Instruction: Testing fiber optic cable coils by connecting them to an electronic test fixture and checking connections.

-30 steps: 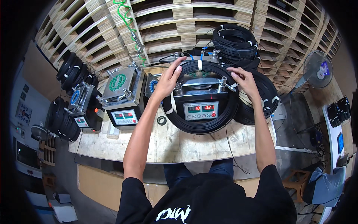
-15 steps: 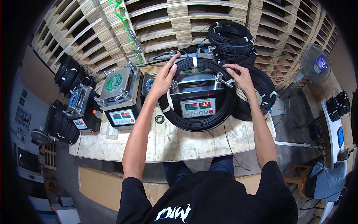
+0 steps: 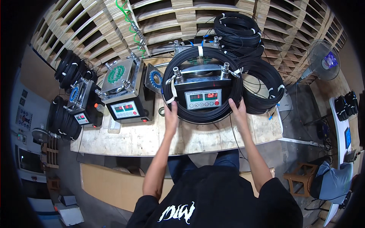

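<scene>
A large coil of black cable point(image 3: 205, 117) bound with white ties stands in front of a curing machine point(image 3: 208, 85), ringing its metal clamp posts and red digital display. My left hand point(image 3: 172, 121) grips the coil's lower left, near a white tie. My right hand point(image 3: 239, 114) holds its lower right, thumb on the near side. The fingers of both hands are mostly hidden behind the cable. A second black coil point(image 3: 270, 100) lies just right of the held one. A loose cable end hangs down past the table's front edge.
Two more machines, a larger one point(image 3: 123, 91) and a smaller one point(image 3: 78, 104), stand to the left on the wooden table point(image 3: 140, 142). Stacked cable coils point(image 3: 239, 36) sit at the back right. A wooden pallet wall point(image 3: 163, 22) rises behind. A fan point(image 3: 323, 60) stands at right.
Both hands have moved from the coil's upper sides down to its lower left and lower right. The coil has risen slightly in view. The display's left figure has changed.
</scene>
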The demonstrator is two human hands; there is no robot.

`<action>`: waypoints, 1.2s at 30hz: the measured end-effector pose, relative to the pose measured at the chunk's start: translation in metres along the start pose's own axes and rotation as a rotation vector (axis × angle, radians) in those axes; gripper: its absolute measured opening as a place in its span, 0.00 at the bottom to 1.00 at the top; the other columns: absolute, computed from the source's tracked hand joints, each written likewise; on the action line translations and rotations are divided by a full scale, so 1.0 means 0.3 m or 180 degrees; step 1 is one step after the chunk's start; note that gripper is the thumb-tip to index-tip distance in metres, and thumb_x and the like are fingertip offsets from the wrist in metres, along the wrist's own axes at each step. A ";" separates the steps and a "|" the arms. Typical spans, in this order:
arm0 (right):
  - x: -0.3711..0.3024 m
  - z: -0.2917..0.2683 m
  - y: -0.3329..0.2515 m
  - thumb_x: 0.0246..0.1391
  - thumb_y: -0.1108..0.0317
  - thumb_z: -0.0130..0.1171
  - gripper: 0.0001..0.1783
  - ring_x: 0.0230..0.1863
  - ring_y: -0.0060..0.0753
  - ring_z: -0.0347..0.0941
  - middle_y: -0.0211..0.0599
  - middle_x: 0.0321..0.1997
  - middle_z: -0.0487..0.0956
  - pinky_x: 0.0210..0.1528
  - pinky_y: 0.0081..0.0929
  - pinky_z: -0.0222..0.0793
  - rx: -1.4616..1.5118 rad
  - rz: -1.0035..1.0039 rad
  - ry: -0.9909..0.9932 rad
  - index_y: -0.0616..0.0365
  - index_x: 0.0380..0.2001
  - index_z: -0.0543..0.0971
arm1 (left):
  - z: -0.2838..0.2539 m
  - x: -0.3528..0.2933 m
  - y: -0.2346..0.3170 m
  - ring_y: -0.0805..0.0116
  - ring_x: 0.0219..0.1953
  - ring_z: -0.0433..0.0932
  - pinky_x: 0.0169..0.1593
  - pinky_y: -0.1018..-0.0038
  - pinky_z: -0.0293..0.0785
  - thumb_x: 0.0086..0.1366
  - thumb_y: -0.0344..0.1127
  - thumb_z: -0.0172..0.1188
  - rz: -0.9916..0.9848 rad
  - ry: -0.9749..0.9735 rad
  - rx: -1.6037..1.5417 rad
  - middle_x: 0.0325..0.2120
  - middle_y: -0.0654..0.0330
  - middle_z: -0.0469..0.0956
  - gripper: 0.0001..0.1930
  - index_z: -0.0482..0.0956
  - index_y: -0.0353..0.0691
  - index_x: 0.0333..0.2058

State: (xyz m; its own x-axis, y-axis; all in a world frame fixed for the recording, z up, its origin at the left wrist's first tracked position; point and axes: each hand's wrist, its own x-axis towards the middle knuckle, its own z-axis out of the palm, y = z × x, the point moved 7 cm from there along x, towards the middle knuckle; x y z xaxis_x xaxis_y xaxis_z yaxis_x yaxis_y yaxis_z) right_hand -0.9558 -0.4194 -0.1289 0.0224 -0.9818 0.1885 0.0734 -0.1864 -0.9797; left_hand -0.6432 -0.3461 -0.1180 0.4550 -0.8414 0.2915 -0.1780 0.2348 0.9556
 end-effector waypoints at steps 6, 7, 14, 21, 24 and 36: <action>-0.032 0.014 0.012 0.66 0.47 0.57 0.37 0.56 0.46 0.72 0.57 0.55 0.75 0.61 0.34 0.64 -0.0655 -0.0125 0.0477 0.71 0.61 0.63 | 0.021 -0.060 0.002 0.57 0.56 0.72 0.61 0.66 0.65 0.78 0.52 0.47 -0.0208 0.0038 0.0123 0.56 0.45 0.73 0.31 0.64 0.29 0.64; -0.021 0.022 0.001 0.67 0.46 0.55 0.38 0.57 0.50 0.72 0.59 0.56 0.75 0.61 0.36 0.63 -0.0701 -0.0265 0.0544 0.71 0.61 0.63 | 0.017 -0.056 0.004 0.57 0.56 0.72 0.61 0.66 0.65 0.78 0.52 0.47 -0.0185 0.0056 0.0113 0.56 0.45 0.73 0.31 0.64 0.29 0.64; -0.004 0.035 -0.001 0.67 0.44 0.54 0.41 0.57 0.52 0.71 0.62 0.56 0.74 0.62 0.37 0.63 -0.0943 -0.0189 0.0705 0.72 0.63 0.59 | 0.002 -0.061 0.061 0.51 0.53 0.74 0.59 0.63 0.66 0.77 0.50 0.48 0.0406 0.0344 0.0815 0.51 0.40 0.76 0.28 0.68 0.27 0.60; 0.096 -0.054 0.051 0.72 0.44 0.44 0.36 0.62 0.34 0.65 0.42 0.61 0.72 0.68 0.27 0.54 0.0142 0.0088 -0.0103 0.69 0.64 0.66 | -0.115 0.032 -0.116 0.62 0.55 0.75 0.59 0.69 0.66 0.78 0.53 0.43 -0.0523 -0.0220 0.0114 0.53 0.48 0.78 0.28 0.71 0.32 0.60; 0.171 -0.056 -0.185 0.73 0.48 0.45 0.33 0.62 0.27 0.66 0.40 0.64 0.73 0.66 0.25 0.56 0.0000 -0.0518 0.0107 0.65 0.67 0.68 | -0.117 0.161 0.120 0.62 0.66 0.66 0.68 0.69 0.58 0.79 0.56 0.37 -0.0094 -0.0300 -0.0193 0.64 0.48 0.69 0.32 0.64 0.36 0.67; 0.407 -0.015 -0.274 0.64 0.71 0.62 0.14 0.37 0.11 0.69 0.23 0.38 0.79 0.42 0.12 0.65 0.0753 -0.0136 -0.0761 0.64 0.50 0.82 | 0.047 0.410 0.286 0.67 0.68 0.63 0.71 0.73 0.52 0.79 0.54 0.41 -0.0083 -0.1352 -0.0329 0.66 0.56 0.68 0.31 0.66 0.37 0.68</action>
State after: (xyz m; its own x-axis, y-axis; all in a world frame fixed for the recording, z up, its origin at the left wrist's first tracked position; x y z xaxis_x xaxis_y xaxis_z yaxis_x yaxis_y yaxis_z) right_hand -0.9636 -0.5241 -0.0258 0.2453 -0.9319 0.2670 0.3079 -0.1863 -0.9330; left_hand -0.6148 -0.4361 -0.0007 0.0550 -0.9681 0.2444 -0.0731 0.2402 0.9680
